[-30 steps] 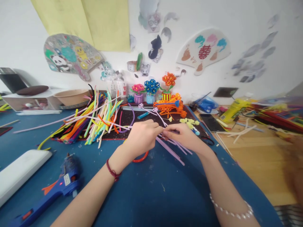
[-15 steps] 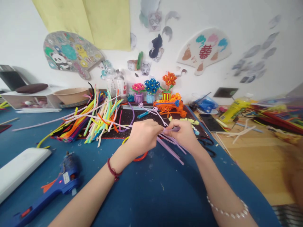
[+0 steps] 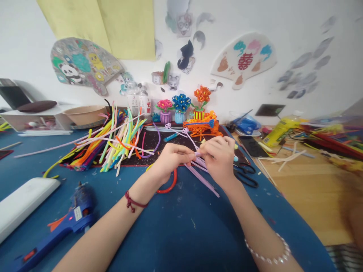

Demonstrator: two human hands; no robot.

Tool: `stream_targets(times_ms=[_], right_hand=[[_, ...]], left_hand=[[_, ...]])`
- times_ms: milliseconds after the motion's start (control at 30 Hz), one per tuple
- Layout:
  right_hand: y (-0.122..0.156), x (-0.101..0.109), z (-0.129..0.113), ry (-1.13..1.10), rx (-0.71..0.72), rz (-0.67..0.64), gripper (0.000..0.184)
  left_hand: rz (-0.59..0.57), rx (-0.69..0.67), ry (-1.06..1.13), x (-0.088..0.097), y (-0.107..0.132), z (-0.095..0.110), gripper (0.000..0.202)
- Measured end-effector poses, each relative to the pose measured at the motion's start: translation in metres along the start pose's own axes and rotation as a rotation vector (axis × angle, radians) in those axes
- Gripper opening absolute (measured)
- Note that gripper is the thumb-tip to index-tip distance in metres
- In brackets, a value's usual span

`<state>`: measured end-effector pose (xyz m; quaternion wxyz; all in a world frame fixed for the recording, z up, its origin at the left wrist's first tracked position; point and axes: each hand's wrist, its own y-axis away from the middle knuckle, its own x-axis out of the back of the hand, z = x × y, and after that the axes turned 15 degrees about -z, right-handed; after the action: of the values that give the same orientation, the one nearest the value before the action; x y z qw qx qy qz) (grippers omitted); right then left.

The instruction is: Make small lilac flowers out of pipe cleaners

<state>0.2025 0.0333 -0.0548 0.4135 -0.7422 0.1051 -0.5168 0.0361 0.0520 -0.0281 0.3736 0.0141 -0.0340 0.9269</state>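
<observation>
My left hand (image 3: 176,156) and my right hand (image 3: 219,158) meet over the front edge of the dark mat. Both pinch a small bent piece of a light purple pipe cleaner (image 3: 197,153) between thumb and fingers; most of it is hidden by the fingertips. Beneath the hands lie several straight purple pipe cleaners (image 3: 202,180) on the blue table. Just beyond stand out two purple stems with curled tops (image 3: 185,131). Black scissors (image 3: 246,175) lie right of my right hand, and a red loop (image 3: 171,185) lies below my left.
A pile of coloured pipe cleaners (image 3: 113,143) spreads at the left. A blue glue gun (image 3: 75,219) and a white box-shaped thing (image 3: 25,206) lie nearer. Small pots of pipe-cleaner flowers (image 3: 181,107) stand by the wall. A phone (image 3: 252,146) and yellow bottle (image 3: 280,130) are right.
My right hand has turned, its knuckles rising, and my left wrist has rolled so its thumb shows. The fingertips stay together on the purple pipe cleaner, now bent small.
</observation>
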Motion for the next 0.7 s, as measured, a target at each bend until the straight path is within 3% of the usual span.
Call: stream_targets(times_ms=[100,200,267,367,467,567,700], right_hand=[[0.003,0.003,-0.003,0.063,0.043,0.099,0.031],[0.003,0.007,-0.002,0.086,0.054,0.115,0.033],[0.002,0.008,0.001,0.067,0.060,0.022,0.029],[0.000,0.006,0.009,-0.021,0.077,-0.177,0.012],[-0.002,0.002,0.015,-0.183,0.065,-0.304,0.018],[-0.002,0.002,0.017,-0.264,0.063,-0.328,0.023],[0.000,0.004,0.014,-0.073,0.127,-0.202,0.029]], left_hand=[[-0.055,0.073,0.153,-0.002,0.000,0.000,0.011],[-0.078,0.057,0.082,-0.002,0.000,0.001,0.016],[-0.015,-0.042,-0.220,0.001,0.001,0.001,0.017],[0.147,-0.254,-0.931,0.008,0.003,0.002,0.018],[0.144,-0.413,-1.454,0.013,0.007,0.002,0.027],[0.106,-0.478,-1.637,0.013,0.009,0.002,0.031],[0.158,-0.467,-1.565,0.008,0.008,0.001,0.028]])
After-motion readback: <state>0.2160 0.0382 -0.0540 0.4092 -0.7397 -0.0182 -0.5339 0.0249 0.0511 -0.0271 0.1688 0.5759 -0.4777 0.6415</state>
